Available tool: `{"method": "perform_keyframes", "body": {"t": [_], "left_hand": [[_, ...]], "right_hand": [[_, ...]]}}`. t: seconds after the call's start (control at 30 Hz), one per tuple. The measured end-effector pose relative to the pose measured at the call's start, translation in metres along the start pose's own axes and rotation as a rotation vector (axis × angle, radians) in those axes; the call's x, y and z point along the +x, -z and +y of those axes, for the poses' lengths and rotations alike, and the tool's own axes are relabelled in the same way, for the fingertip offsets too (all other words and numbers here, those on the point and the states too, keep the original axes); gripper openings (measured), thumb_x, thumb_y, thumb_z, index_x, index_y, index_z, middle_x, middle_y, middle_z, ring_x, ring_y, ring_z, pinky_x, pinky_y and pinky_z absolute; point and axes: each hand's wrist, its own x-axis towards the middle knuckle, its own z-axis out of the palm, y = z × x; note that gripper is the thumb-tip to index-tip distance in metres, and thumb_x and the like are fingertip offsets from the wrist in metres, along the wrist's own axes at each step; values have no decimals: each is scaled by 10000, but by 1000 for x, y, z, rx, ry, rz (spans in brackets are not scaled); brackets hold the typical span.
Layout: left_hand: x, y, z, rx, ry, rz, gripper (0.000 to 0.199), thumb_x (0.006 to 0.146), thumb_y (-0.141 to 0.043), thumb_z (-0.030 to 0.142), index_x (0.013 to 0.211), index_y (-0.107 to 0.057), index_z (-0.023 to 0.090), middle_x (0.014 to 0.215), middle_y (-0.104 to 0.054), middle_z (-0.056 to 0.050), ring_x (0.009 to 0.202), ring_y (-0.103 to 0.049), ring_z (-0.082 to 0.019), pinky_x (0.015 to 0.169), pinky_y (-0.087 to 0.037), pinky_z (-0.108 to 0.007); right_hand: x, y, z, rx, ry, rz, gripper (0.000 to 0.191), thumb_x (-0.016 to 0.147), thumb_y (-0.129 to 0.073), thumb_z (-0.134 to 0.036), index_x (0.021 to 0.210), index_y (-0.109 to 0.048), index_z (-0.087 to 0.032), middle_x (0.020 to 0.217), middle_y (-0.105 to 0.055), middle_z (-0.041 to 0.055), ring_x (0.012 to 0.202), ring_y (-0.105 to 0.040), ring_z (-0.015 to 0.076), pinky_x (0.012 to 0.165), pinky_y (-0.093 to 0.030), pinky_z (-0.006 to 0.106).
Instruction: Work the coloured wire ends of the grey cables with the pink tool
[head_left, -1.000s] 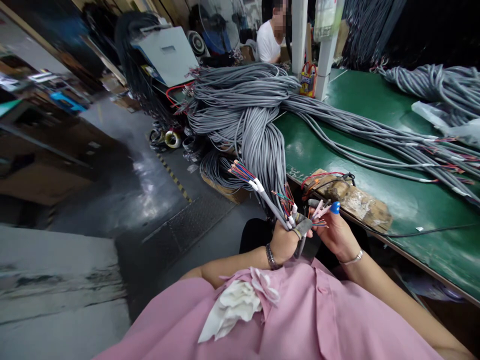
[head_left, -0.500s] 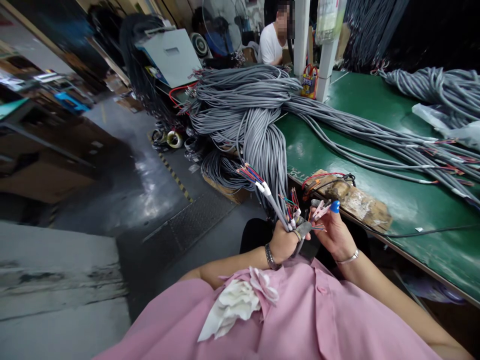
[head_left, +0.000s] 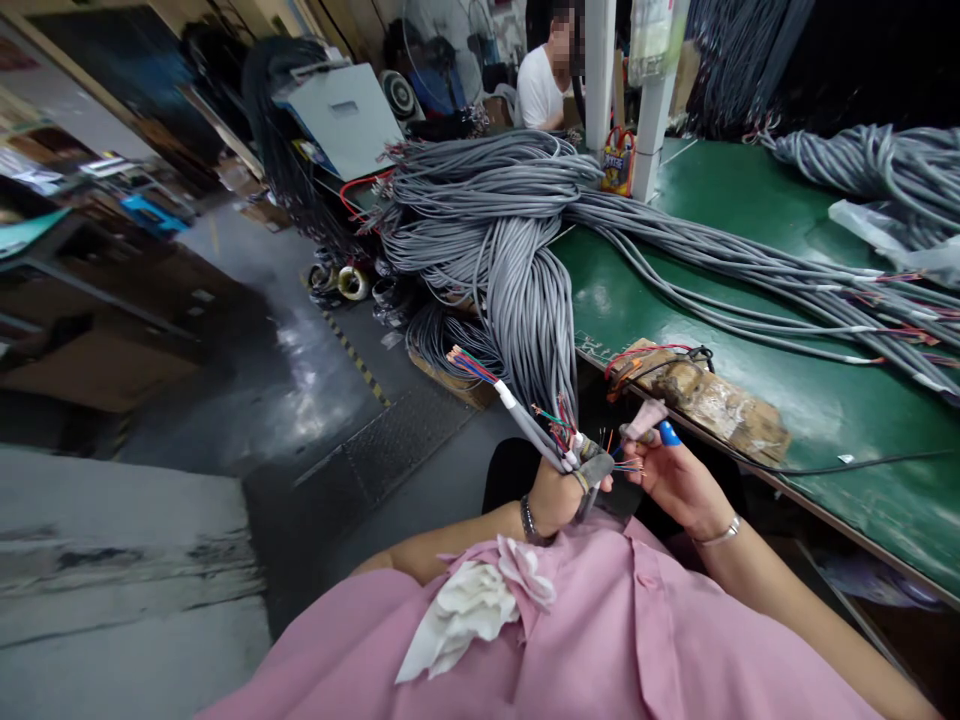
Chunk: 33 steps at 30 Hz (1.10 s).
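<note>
My left hand (head_left: 556,497) is closed around several grey cables (head_left: 534,432) in front of my shirt. Out of their white-banded ends stick thin coloured wires (head_left: 472,364). A dark cover wraps the thumb, and a fan of fine bare-tipped wires (head_left: 628,465) comes out beside it towards my other hand. My right hand (head_left: 679,487) has a blue cover (head_left: 668,433) on one fingertip. It pinches a small pink clip (head_left: 647,415), blurred, close to those fine wires; whether it touches them I cannot tell.
A heavy pile of grey cables (head_left: 517,185) hangs over the edge of the green table (head_left: 626,290). A taped brown block (head_left: 720,405) with a black cord lies along the near edge. Behind stand white posts (head_left: 600,75) and a person in a white shirt (head_left: 538,88).
The cable ends in my left hand have swung left and slightly down. My right hand has shifted a little right and down, and the pink clip has turned in its fingers.
</note>
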Motion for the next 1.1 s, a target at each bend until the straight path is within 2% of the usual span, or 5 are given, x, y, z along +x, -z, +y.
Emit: {"method": "perform_keyframes", "body": {"t": [0.13, 0.37, 0.53, 0.77, 1.1], "left_hand": [[1, -2, -4, 2, 35, 45, 324, 780, -669, 409, 612, -644, 132, 581, -628, -42, 522, -547, -115, 539, -416, -248], [9, -13, 5, -110, 15, 75, 355, 788, -652, 388, 537, -615, 141, 545, -620, -42, 543, -575, -124, 564, -422, -247], [12, -16, 4, -122, 60, 86, 343, 772, -664, 391, 546, -626, 136, 526, -609, -37, 492, -533, -107, 554, -417, -247], [13, -15, 0, -72, 66, 69, 353, 772, -666, 401, 542, -643, 135, 540, -613, -44, 509, -525, -107, 566, -419, -245], [12, -12, 0, -104, 69, 87, 369, 765, -673, 410, 521, -614, 139, 533, -611, -39, 494, -523, -101, 532, -399, -231]], "right_hand": [[-2, -4, -6, -44, 6, -16, 268, 786, -672, -451, 912, -692, -215, 850, -672, 27, 667, -570, 135, 627, -470, 270], [11, -13, -13, -264, 255, 123, 295, 831, -619, -484, 801, -680, -198, 683, -608, 12, 585, -495, 126, 556, -410, 262], [15, -6, -3, -332, 347, 160, 478, 848, -470, -638, 767, -684, -219, 639, -586, 17, 566, -489, 149, 547, -408, 296], [25, -12, 3, -146, 215, 76, 487, 779, -543, -673, 856, -672, -209, 651, -591, 8, 518, -478, 140, 523, -419, 290], [18, -8, 4, -222, 313, 132, 428, 825, -522, -626, 803, -687, -232, 752, -647, 23, 580, -495, 144, 577, -425, 290]]}}
